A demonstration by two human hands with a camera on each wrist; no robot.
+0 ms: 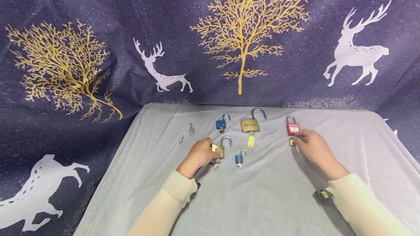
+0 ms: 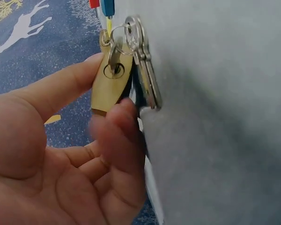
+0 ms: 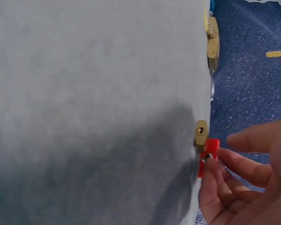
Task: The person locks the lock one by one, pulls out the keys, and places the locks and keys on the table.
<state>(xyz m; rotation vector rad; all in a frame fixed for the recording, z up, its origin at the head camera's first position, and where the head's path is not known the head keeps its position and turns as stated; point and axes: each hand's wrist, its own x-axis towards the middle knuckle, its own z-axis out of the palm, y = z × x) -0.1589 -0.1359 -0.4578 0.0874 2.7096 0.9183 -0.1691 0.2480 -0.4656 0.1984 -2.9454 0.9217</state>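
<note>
My left hand pinches a brass padlock with an open shackle, near the middle of the grey cloth. In the left wrist view thumb and finger of this hand hold the brass padlock; a key sits in its keyhole, and a ring of keys hangs from it. My right hand reaches to a red padlock and a small brass padlock beside it. In the right wrist view the fingertips touch the red padlock, the thumb stands apart, and the small brass padlock lies just beyond.
On the grey cloth lie a blue padlock, a large brass padlock with a yellow key tag, a small blue padlock and two loose keys. A dark deer-patterned backdrop hangs behind and left.
</note>
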